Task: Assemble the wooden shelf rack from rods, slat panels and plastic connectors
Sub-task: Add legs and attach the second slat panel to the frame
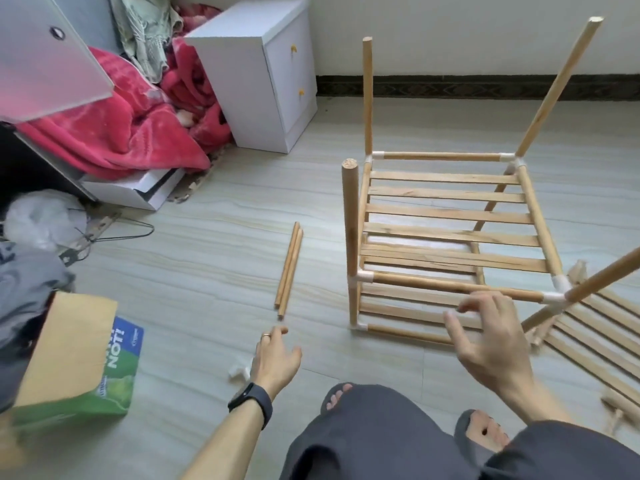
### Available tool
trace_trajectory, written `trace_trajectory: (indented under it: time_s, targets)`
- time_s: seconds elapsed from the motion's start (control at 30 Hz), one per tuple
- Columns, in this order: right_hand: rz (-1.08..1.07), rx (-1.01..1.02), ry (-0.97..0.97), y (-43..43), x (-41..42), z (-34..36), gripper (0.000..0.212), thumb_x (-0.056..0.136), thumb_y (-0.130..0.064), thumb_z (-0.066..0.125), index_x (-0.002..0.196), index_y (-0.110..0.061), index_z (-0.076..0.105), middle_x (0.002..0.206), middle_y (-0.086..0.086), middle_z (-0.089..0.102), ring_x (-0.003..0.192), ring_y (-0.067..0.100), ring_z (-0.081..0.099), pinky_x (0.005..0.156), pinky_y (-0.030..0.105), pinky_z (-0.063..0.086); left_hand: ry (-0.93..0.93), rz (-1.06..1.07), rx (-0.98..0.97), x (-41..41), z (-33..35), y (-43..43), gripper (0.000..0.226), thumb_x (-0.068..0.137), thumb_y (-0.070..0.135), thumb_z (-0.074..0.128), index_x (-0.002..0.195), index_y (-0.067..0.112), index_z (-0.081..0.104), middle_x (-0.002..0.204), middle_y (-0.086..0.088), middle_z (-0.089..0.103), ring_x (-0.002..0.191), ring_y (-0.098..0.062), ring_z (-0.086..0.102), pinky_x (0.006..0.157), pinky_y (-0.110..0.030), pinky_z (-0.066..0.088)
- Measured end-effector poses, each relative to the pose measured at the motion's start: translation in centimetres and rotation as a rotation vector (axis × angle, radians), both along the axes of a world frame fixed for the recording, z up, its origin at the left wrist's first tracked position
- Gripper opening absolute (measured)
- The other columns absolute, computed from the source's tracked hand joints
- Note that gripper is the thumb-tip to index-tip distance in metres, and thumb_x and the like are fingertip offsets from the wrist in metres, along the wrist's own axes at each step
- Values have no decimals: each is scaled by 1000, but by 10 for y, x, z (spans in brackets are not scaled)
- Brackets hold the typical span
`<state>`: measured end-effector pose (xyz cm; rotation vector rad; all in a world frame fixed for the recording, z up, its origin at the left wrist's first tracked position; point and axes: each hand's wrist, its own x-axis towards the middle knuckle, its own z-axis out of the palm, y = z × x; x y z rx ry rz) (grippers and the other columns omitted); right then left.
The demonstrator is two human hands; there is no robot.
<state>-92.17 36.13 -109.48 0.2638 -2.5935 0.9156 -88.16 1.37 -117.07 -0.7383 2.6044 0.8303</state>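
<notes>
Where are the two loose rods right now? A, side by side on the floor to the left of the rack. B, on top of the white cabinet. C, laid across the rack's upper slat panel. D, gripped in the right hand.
A: the two loose rods lie side by side on the floor, left of the rack, just beyond the fingertips of the empty left hand.
</notes>
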Motion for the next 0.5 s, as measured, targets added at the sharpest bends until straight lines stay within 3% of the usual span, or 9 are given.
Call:
trace_trajectory:
  time_s: [0.13, 0.2, 0.27, 0.33, 0.4, 0.5]
  targets:
    - [251, 324, 45, -53, -56, 25, 59, 85, -63, 58, 116, -13, 59, 121, 8, 58, 108, 26, 51, 92, 38, 42, -164, 23, -147, 22, -19, -23, 49, 93, 29, 54, 140, 24, 43, 144, -7, 41, 134, -26, 42, 106, -36, 39]
    - [335, 515, -104, -75, -79, 29, 84, 80, -79, 54, 139, -20, 49, 149, 7, 44, 133, 30, 41, 108, 48, 38, -181, 24, -186, 25, -27, -28, 52, 93, 27, 52, 144, 25, 40, 147, -6, 38, 136, -27, 40, 107, -35, 37]
    - [392, 641, -225, -91, -95, 28, 100, 73, -91, 45, 152, -31, 30, 166, 3, 21, 151, 29, 19, 120, 50, 24, -200, 21, -215, 22, -36, -32, 53, 94, 26, 50, 145, 24, 38, 150, -6, 36, 137, -28, 39, 109, -36, 37]
    - [408, 691, -283, -100, -104, 22, 104, 70, -97, 28, 156, -41, 14, 170, 0, 9, 156, 27, 7, 124, 48, 17, -218, 25, -216, 16, -44, -36, 52, 94, 25, 51, 144, 27, 37, 152, -6, 32, 137, -29, 38, 109, -37, 37]
    - [385, 675, -291, -102, -107, 17, 100, 71, -96, 16, 157, -45, 4, 170, -1, 13, 157, 25, 5, 124, 47, 18, -223, 18, -217, 8, -51, -41, 59, 94, 25, 53, 148, 32, 32, 159, -7, 23, 140, -29, 36, 109, -39, 38]
    - [368, 658, -284, -103, -104, 12, 91, 77, -91, 14, 155, -47, -2, 168, -1, 20, 157, 25, 7, 124, 48, 20, -228, -41, -242, -8, -61, -48, 64, 98, 29, 51, 154, 42, 22, 165, -5, 15, 142, -28, 36, 105, -42, 41]
